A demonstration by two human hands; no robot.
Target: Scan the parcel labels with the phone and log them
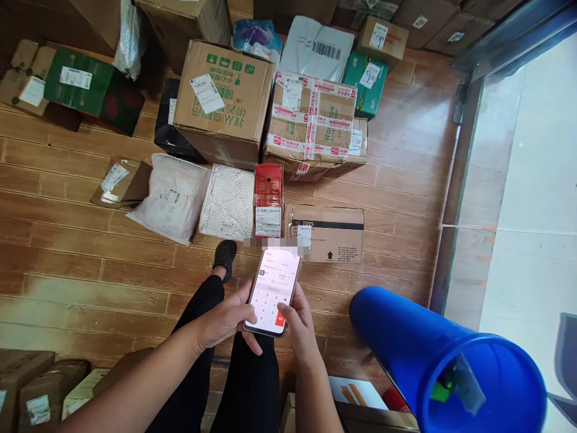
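Observation:
A smartphone (270, 294) with a lit number keypad on its screen is held upright between both hands. My left hand (229, 316) grips its left edge, the thumb over the keypad's left side. My right hand (298, 319) wraps the right edge, its thumb close to the red key at the lower right. Just beyond the phone on the floor lie a red parcel (269, 186) and a brown carton marked TOYS (338, 237). A silver padded mailer (228, 201) rests left of the red parcel.
Large cartons (220, 102) and a taped box (311, 117) stand ahead, with a green box (366, 84) behind. A white bag (174, 195) lies left on the wooden floor (81, 252). At right stands a blue bin (406, 349) near a glass door (505, 198).

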